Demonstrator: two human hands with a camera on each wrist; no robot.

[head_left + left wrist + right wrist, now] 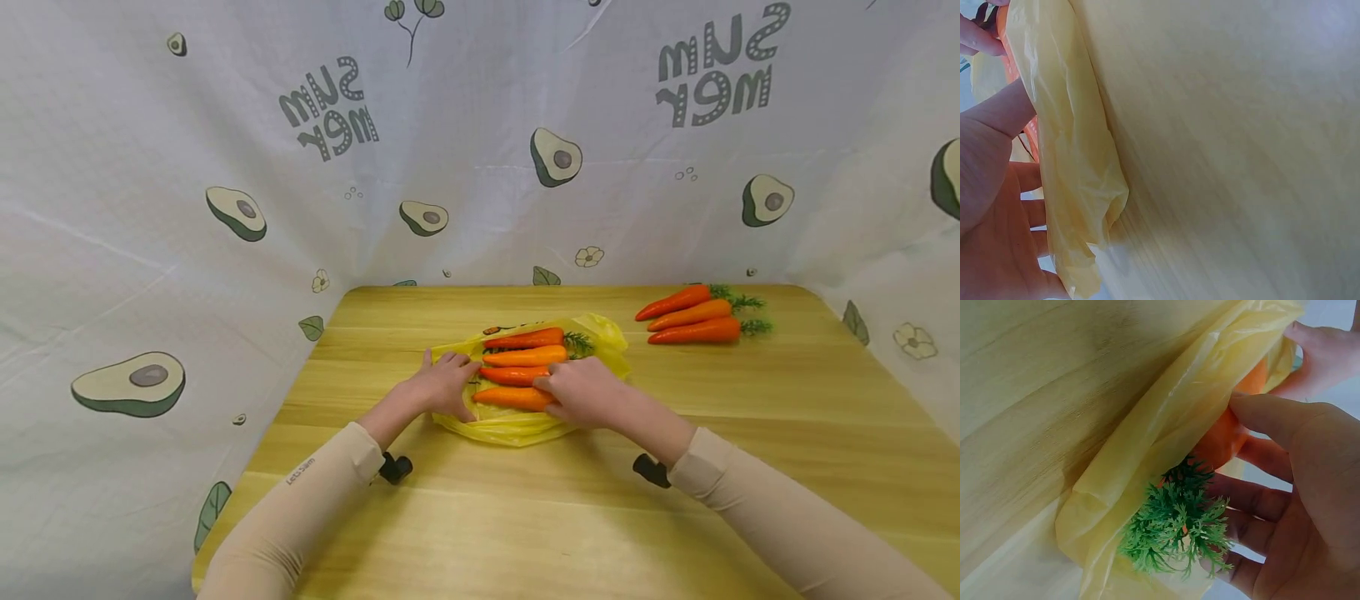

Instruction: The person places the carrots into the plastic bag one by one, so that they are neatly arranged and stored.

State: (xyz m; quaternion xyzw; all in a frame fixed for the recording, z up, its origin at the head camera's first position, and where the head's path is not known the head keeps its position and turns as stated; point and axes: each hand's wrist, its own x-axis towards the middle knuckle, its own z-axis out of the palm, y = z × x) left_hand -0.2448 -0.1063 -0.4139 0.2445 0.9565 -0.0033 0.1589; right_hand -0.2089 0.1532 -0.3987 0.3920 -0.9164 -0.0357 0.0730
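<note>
A yellow plastic bag (498,431) lies spread on the table with several orange carrots side by side on it, the nearest carrot (513,397) in front. My right hand (588,392) grips that carrot near its thick end. In the right wrist view, thumb and forefinger sit on either side of the carrot (1219,439), with its green leaves (1175,525) below them. My left hand (444,386) rests on the left part of the bag by the carrot tips, fingers spread. The left wrist view has its thumb against the bag's edge (1079,144).
Three more carrots (693,317) with green tops lie at the back right of the wooden table (480,525). A white curtain (480,167) printed with avocados hangs behind the table and along its sides.
</note>
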